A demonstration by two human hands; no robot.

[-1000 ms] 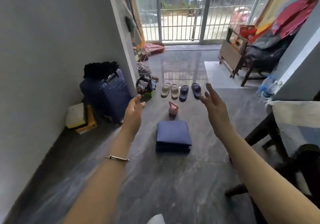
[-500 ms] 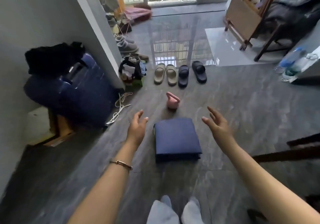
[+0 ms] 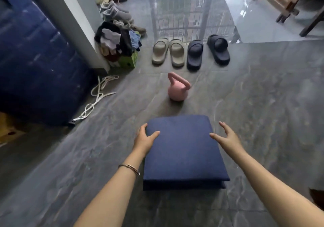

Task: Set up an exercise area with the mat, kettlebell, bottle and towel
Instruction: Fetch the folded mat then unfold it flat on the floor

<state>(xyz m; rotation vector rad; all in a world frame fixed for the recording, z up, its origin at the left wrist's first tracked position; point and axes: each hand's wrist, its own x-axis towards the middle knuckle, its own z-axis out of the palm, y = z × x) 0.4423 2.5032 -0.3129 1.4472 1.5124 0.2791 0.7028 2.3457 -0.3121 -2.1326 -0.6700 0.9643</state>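
A folded dark blue mat (image 3: pixel 184 149) lies flat on the grey tile floor in front of me. My left hand (image 3: pixel 145 139) rests on its left edge, thumb on top and fingers curled around the side. My right hand (image 3: pixel 226 137) hovers at the mat's right edge with fingers spread, thumb just touching the top. A small pink kettlebell (image 3: pixel 178 89) stands upright on the floor just beyond the mat. No bottle or towel shows in this view.
Two pairs of slippers (image 3: pixel 191 53) sit in a row beyond the kettlebell. A big blue suitcase (image 3: pixel 35 65) stands at the left by a wall corner, with a white rope (image 3: pixel 96 97) and a pile of clothes (image 3: pixel 117 40) near it. Furniture legs (image 3: pixel 287 12) stand far right.
I have bent down closer to the floor. Both hands dropped from the air to the mat's sides; the left now grips its edge.
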